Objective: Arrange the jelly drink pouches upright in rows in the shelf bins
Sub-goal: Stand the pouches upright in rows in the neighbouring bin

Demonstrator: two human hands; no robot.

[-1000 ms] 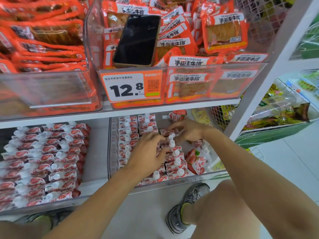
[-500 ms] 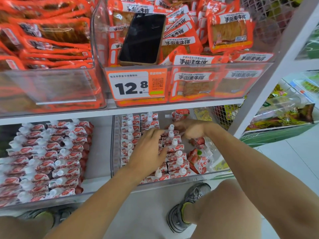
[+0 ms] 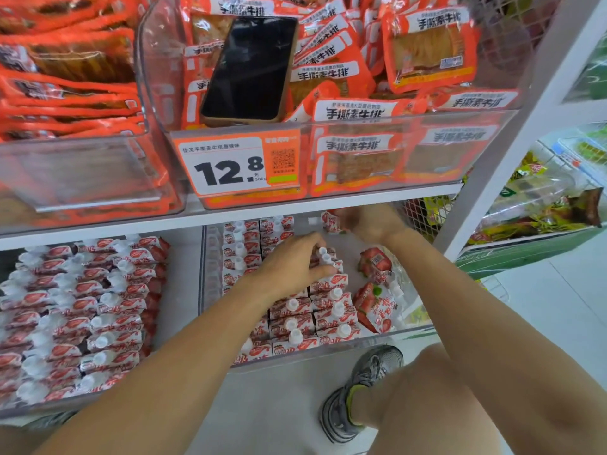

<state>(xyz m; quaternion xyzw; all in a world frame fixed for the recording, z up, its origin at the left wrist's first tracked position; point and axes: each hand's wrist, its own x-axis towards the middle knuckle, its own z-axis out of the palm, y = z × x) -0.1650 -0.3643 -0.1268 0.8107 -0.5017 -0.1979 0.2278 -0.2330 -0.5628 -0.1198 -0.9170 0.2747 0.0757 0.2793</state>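
Down on the lower shelf, the right hand's fingers (image 3: 341, 221) are now curled round a loose pouch (image 3: 329, 221) at the very back of the clear bin (image 3: 210, 267). Half a second ago that hand was nearer the middle, by the third row, so it has reached deeper and grabbed the stray lying back there. The left hand (image 3: 290, 269) has barely moved: fingers bent, tips pressing on the capped tops of the third row (image 3: 328, 287), steadying it so nothing tips.

Outward from there: two full rows of upright pouches (image 3: 244, 244) sit along the left of this bin, the third is partly built, and a couple of fallen pouches (image 3: 376, 290) lie flat in the open right part. The neighbouring bin (image 3: 82, 310) to the left looks fully stocked.

My read is the back stray goes onto the third row next, then the flat ones. So maybe two-thirds done. Someone's phone (image 3: 251, 67) is parked on the snack packs (image 3: 427, 44) above, heh.
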